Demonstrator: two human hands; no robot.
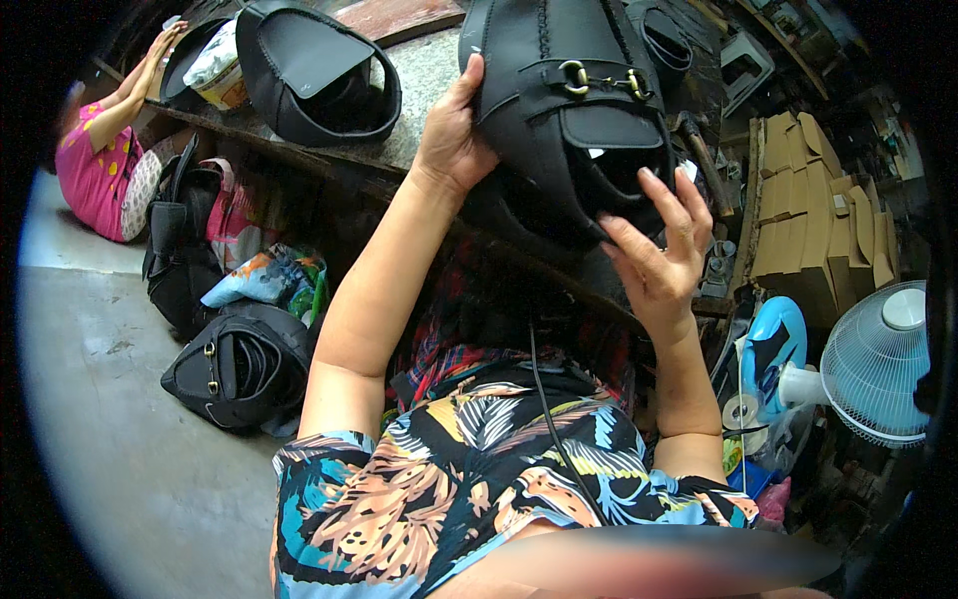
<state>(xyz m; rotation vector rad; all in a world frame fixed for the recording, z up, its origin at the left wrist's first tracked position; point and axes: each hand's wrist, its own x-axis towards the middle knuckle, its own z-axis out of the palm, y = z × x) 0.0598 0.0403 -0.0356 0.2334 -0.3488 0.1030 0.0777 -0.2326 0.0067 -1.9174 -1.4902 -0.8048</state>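
A: Where's the upper [529, 110]?

B: Between 12 and 1 o'clock, held up at the near edge of the desk [419, 110]. Black, with a brass bit [606, 80] across it.

A: Left grip [454, 150]?

B: Pinching the upper's edge on its 9 o'clock side. Thumb visible, other fingers hidden.

A: Right grip [667, 265]?

B: Spread, fingertips at the opening on the upper's 5 o'clock side. Can't tell if they press on it.

A: What's around?

B: Second black piece [309, 65] on the desk, 11 o'clock. Hammer [706, 155], 2. Cartons [808, 230], between 2 and 3. Fan [878, 364], 3. Black bundle [200, 384] with brass bits on the floor [110, 449], between 8 and 9. Co-worker [95, 185] in pink, between 9 and 10.
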